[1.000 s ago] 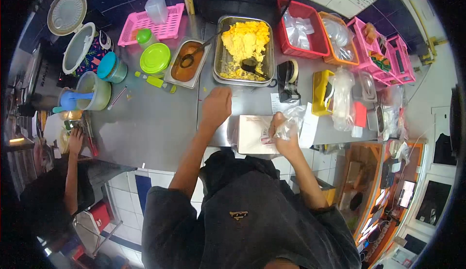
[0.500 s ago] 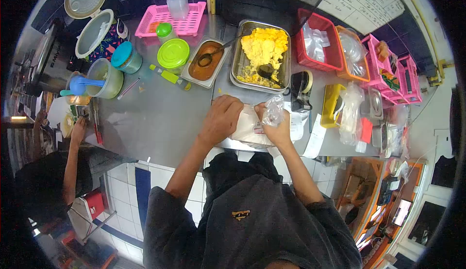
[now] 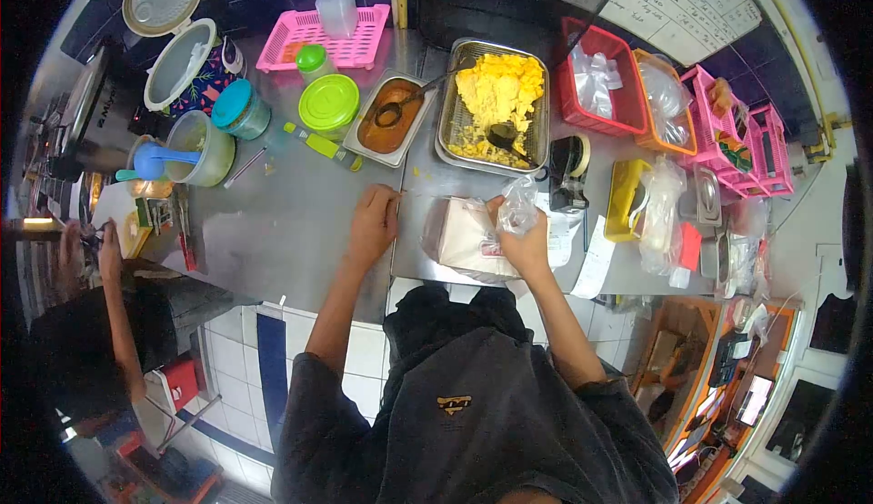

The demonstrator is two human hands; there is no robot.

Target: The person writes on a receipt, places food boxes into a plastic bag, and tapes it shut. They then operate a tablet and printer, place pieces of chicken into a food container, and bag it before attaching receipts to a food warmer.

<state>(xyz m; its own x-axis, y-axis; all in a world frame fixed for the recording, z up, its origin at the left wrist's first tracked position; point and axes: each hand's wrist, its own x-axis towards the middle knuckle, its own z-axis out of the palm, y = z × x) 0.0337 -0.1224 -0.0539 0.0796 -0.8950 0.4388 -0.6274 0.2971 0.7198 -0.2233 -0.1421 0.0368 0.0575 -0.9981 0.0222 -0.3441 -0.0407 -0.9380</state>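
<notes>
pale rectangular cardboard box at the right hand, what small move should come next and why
Probably bring the left hand over to steady the box: only the right hand is at it, gripping the bunched clear plastic, while the left is apart from both.

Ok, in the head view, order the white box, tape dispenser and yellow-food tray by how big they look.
Yellow-food tray
White box, partly hidden by the right hand
Tape dispenser

Right hand (image 3: 524,240) — gripping bagged box (image 3: 460,233); left hand (image 3: 373,220) — apart.
</notes>
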